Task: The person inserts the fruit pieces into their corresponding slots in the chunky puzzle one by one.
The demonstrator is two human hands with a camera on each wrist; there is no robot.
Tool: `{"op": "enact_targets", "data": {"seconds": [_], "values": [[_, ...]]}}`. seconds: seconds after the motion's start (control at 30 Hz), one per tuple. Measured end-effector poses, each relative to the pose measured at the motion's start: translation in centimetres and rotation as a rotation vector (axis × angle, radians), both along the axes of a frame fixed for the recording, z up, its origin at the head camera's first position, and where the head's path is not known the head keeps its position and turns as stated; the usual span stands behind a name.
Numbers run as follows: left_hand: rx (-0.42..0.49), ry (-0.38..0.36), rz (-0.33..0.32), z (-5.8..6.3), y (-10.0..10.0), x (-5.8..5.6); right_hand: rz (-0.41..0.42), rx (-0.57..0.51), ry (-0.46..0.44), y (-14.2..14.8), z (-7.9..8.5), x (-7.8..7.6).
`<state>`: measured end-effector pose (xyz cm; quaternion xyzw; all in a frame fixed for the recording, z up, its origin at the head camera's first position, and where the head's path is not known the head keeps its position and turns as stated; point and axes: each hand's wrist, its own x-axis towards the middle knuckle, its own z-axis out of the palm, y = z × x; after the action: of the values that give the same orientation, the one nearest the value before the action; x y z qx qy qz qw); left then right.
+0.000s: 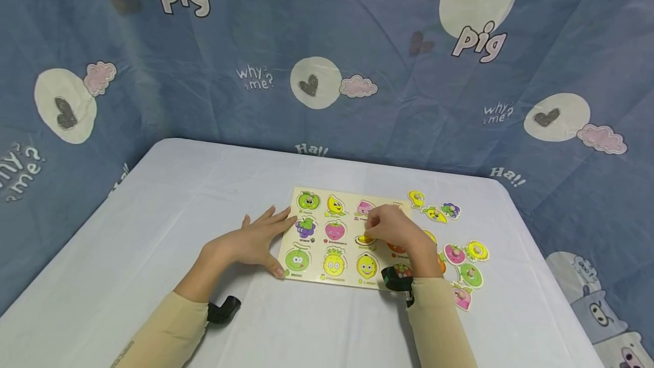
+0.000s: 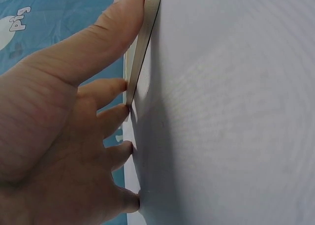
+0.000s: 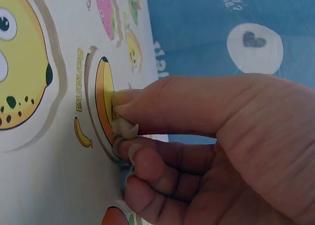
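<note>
A wooden fruit puzzle board (image 1: pixel 317 246) lies on the white table, with printed fruits and their names in rows. At its left side my left hand (image 1: pixel 252 243) is spread, fingertips on the upper left edge and thumb by the lower left corner. In the left wrist view the thumb lies along the board's side (image 2: pixel 143 43). My right hand (image 1: pixel 395 231) is over the right half of the board. Its thumb and fingers pinch the small knob (image 3: pixel 129 130) of a banana piece (image 3: pixel 101 99), which overlaps most of the banana-shaped recess beside the printed word.
Several loose fruit pieces with knobs lie right of the board, among them a grape piece (image 1: pixel 451 210), a pink round piece (image 1: pixel 454 254) and a green piece (image 1: pixel 470 275). Some are partly hidden by the right forearm. A blue printed curtain (image 1: pixel 230 118) stands behind the table (image 1: pixel 214 186).
</note>
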<state>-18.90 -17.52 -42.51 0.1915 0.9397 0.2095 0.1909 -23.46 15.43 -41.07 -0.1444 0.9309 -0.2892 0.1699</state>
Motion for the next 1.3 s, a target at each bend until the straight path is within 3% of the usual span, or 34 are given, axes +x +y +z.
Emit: {"op": "enact_targets", "data": {"seconds": [0.7,1.3], "values": [[0.005,-0.003,-0.011,-0.5,0.18,-0.37,-0.053,0.077,-0.023,-0.68,0.06,0.18],[0.016,-0.01,-0.007,-0.33,-0.07,-0.38,-0.044,0.036,-0.046,-0.24,0.22,-0.01]]}}
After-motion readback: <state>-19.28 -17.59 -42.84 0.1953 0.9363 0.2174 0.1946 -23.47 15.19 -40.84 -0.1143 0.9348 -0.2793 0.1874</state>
